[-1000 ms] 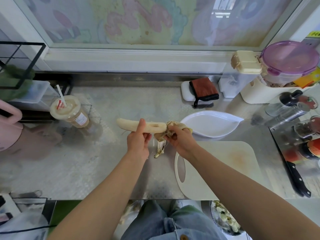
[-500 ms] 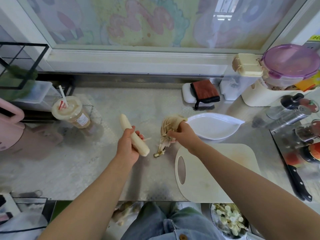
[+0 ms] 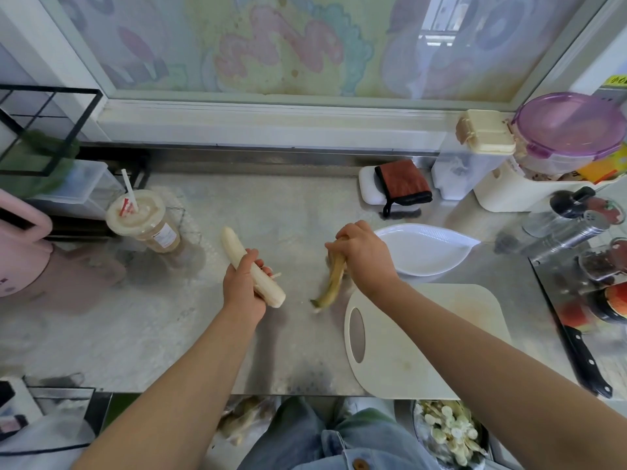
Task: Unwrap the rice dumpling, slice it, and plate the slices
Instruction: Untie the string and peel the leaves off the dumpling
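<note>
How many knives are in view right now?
1: a black-handled knife lies at the counter's right edge, right of the cutting board. Others could be hidden off-frame.

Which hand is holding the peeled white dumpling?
The left hand grips the bare white rice dumpling, a pale stick. The right hand holds only the limp yellow-brown leaf wrapper, which dangles beside the cutting board.

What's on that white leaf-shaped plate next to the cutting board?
No slices show on the white leaf-shaped plate, only its bare surface. The right hand, gripping the peeled leaf wrapper, covers its left tip, so that corner cannot be checked.
</note>
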